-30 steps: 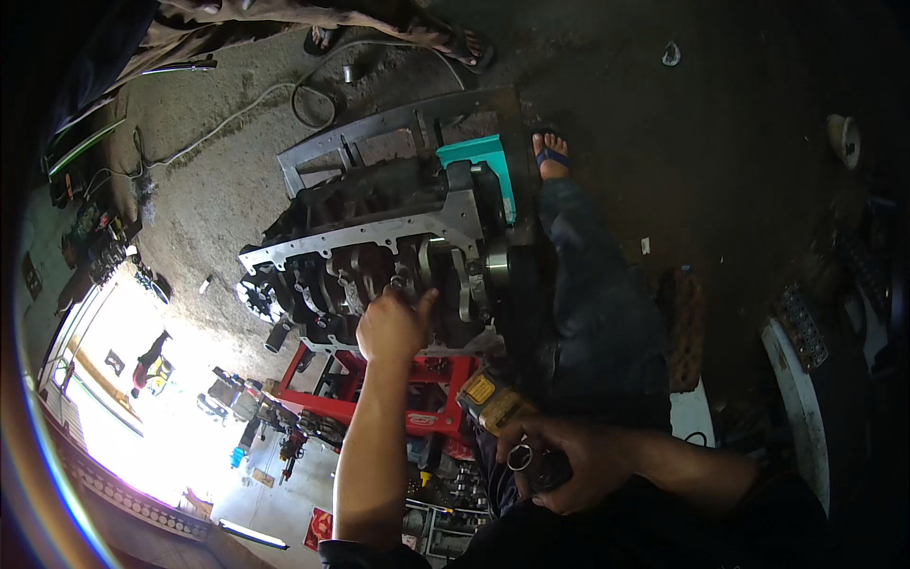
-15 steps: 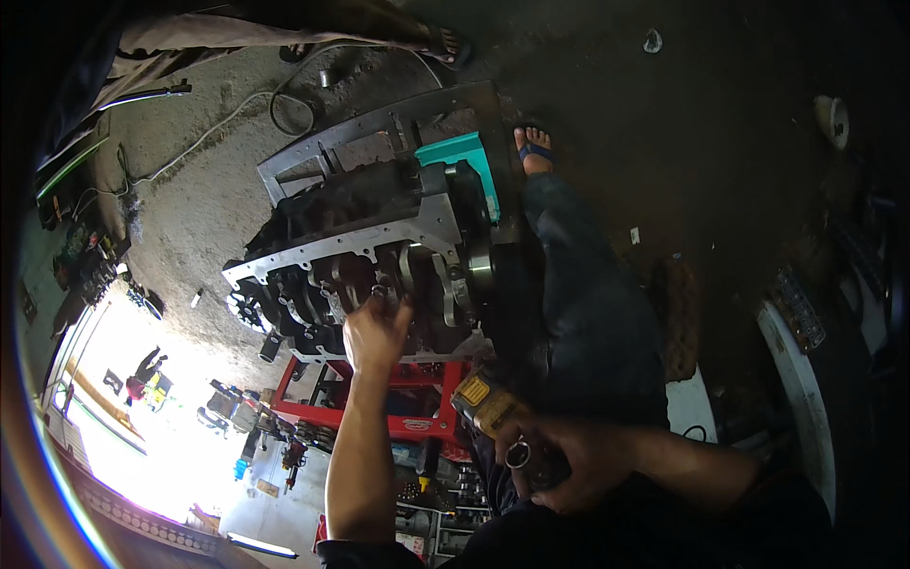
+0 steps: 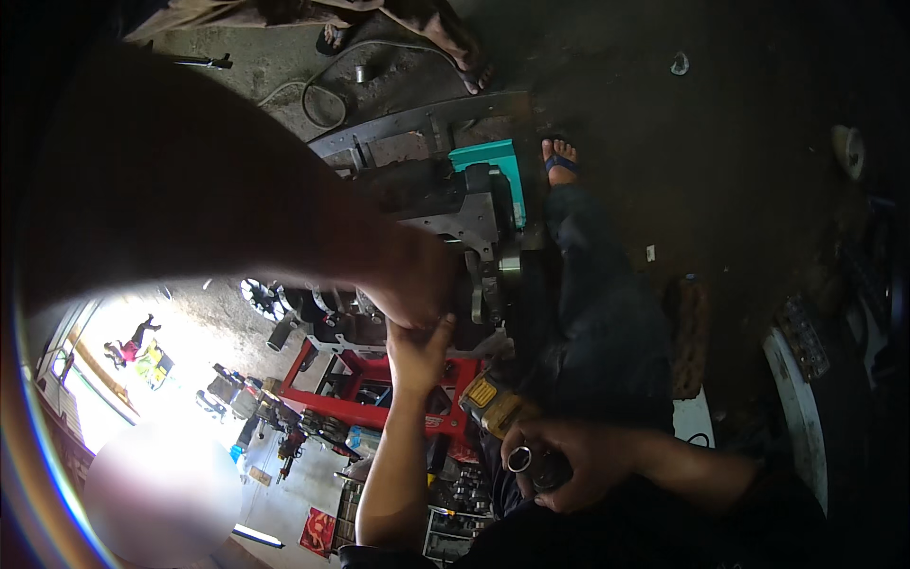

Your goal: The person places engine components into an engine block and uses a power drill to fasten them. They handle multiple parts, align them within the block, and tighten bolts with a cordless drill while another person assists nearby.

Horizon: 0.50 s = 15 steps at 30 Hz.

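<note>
An engine block [image 3: 483, 218] lies with its crank side up, the crankshaft journals showing inside it. My left hand [image 3: 417, 356] reaches into its middle, thumb raised, its fingers hidden behind a co-worker's hand [image 3: 417, 284]. That arm crosses from the left and covers much of the block. The two hands overlap, and I cannot see what lies between them. Low in the view, my right hand [image 3: 578, 465] is closed round a yellow and black cordless impact wrench [image 3: 491, 406]. A shiny round socket end [image 3: 519, 459] shows by the fingers.
A red metal stand [image 3: 379, 417] is on the near side of the block, and a turquoise angled piece [image 3: 518, 180] on the far side. Beside it is my sandalled foot [image 3: 560, 163]. A co-worker's feet [image 3: 474, 78] and a looped hose [image 3: 324, 104] are at the back.
A co-worker's arm has come in from the left, its hand now over my left hand at the block. The view has shifted slightly. My right hand keeps the wrench low.
</note>
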Each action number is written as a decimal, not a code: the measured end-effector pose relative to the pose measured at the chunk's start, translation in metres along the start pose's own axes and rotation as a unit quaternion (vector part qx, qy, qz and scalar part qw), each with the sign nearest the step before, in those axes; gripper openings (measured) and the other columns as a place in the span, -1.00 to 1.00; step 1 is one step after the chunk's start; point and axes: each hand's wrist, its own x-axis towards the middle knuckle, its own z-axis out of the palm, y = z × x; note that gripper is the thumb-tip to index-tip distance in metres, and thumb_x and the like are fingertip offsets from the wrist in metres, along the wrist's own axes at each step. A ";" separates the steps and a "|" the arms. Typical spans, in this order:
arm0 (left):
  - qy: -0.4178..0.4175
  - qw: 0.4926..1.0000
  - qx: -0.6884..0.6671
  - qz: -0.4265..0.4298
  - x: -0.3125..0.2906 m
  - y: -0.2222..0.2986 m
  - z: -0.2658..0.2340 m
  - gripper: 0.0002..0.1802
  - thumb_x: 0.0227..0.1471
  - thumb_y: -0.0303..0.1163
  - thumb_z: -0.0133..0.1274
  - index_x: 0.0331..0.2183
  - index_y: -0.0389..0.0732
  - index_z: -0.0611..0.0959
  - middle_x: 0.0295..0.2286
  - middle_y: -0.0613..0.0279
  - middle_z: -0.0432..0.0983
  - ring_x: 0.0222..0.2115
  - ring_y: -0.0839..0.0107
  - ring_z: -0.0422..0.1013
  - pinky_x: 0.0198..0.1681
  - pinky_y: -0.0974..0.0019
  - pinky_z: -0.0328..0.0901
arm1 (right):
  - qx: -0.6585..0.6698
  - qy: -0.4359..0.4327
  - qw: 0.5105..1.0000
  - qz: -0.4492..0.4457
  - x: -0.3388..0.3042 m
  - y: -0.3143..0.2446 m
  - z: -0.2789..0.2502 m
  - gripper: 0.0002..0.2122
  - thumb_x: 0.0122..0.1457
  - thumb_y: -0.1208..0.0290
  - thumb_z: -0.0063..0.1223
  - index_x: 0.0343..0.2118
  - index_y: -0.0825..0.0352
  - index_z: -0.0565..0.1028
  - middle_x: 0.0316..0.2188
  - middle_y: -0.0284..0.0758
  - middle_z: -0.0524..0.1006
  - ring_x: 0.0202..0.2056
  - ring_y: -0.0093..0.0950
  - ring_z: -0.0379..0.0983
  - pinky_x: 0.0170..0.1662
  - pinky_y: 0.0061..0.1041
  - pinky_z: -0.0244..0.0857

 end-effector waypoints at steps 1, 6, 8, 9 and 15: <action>-0.006 0.999 -0.024 -0.024 0.006 -0.007 -0.002 -0.25 -0.05 -0.40 0.42 0.10 -0.35 0.38 0.05 0.04 0.48 0.05 0.28 0.44 0.15 0.23 0.31 | -0.007 0.005 1.000 0.000 -0.002 0.000 0.000 -0.45 0.06 0.50 0.27 0.13 0.25 0.29 -0.24 -0.40 0.57 -0.17 -0.61 0.49 -0.03 -0.49 0.38; 0.026 1.000 -0.001 -0.014 -0.034 -0.010 -0.007 -0.45 0.10 -0.46 0.27 0.09 -0.31 0.43 -0.02 0.04 0.48 -0.01 0.34 0.46 0.04 0.28 0.37 | 0.031 0.024 0.999 0.027 -0.015 0.002 0.004 -0.44 0.06 0.50 0.25 0.13 0.26 0.29 -0.25 -0.39 0.51 -0.20 -0.59 0.43 -0.05 -0.48 0.37; 0.000 0.988 0.009 -0.155 -0.073 0.007 -0.019 -0.44 0.09 -0.53 0.23 0.09 -0.29 0.40 -0.03 0.09 0.47 0.00 0.33 0.42 0.18 0.20 0.28 | 0.005 0.020 1.000 0.007 -0.016 0.004 0.005 -0.45 0.06 0.49 0.25 0.13 0.25 0.30 -0.26 -0.40 0.47 -0.21 -0.57 0.41 -0.07 -0.47 0.36; -0.031 0.991 -0.010 -0.132 -0.095 0.018 -0.023 -0.49 0.10 -0.51 0.22 0.07 -0.29 0.44 -0.01 0.05 0.48 0.03 0.31 0.42 0.19 0.18 0.27 | 0.024 0.020 0.999 -0.024 -0.015 0.006 0.007 -0.46 0.05 0.48 0.24 0.11 0.25 0.31 -0.27 -0.41 0.44 -0.20 -0.57 0.38 -0.06 -0.47 0.33; -0.197 0.963 0.133 0.127 -0.151 0.066 -0.012 -0.46 -0.02 -0.39 0.18 0.06 -0.25 0.57 0.03 -0.08 0.50 0.20 -0.06 0.31 0.36 -0.15 -0.01 | 0.002 0.012 0.999 -0.048 -0.017 0.014 0.006 -0.48 0.04 0.47 0.26 0.09 0.26 0.32 -0.24 -0.41 0.45 -0.16 -0.58 0.38 0.00 -0.48 0.30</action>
